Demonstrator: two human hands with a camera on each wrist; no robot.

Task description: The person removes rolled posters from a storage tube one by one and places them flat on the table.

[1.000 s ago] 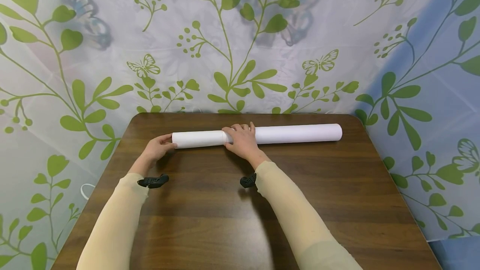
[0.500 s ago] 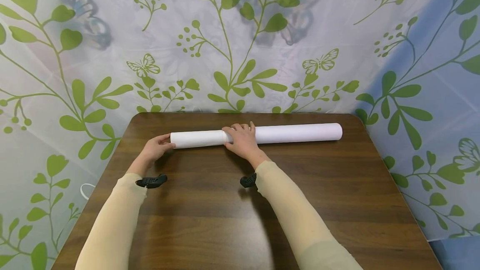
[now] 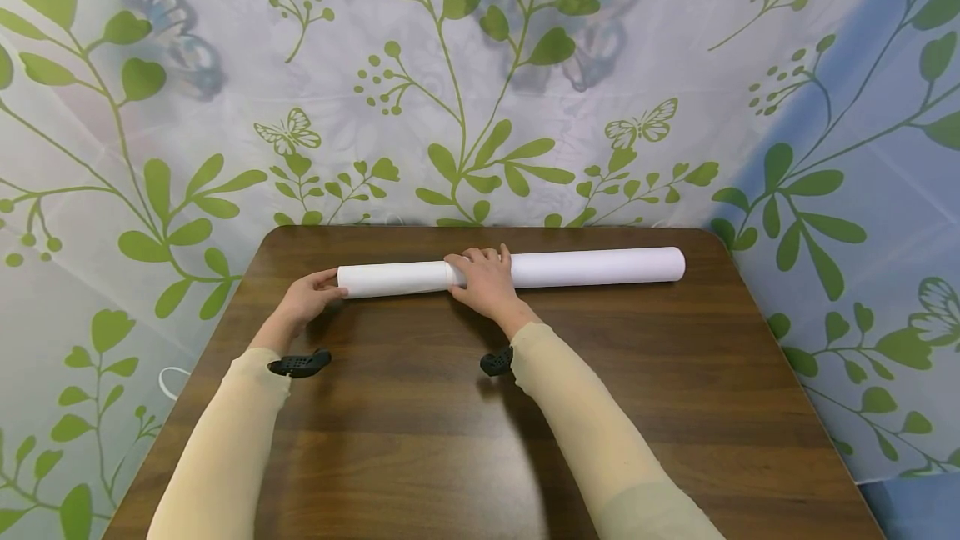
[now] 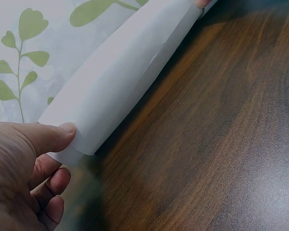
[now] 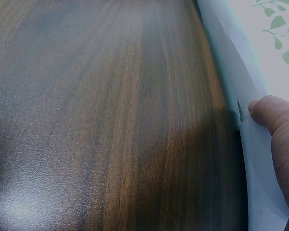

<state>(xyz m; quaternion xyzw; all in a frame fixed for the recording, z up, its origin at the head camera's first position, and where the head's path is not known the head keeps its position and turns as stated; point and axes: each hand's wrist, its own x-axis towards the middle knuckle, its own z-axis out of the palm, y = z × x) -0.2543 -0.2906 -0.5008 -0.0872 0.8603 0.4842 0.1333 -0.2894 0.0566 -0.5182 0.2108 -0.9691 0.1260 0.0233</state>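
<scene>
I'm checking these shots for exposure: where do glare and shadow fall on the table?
Head: soft glare low in the middle of the table, dark shadow just left of the right sleeve; left wrist: pale glare toward the lower right; right wrist: bright patch lower left, shadow beside the roll.

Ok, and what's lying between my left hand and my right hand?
The slimmer stretch of the white roll. The head view shows it running from your left hand to your right hand; the left wrist view shows it too.
</scene>
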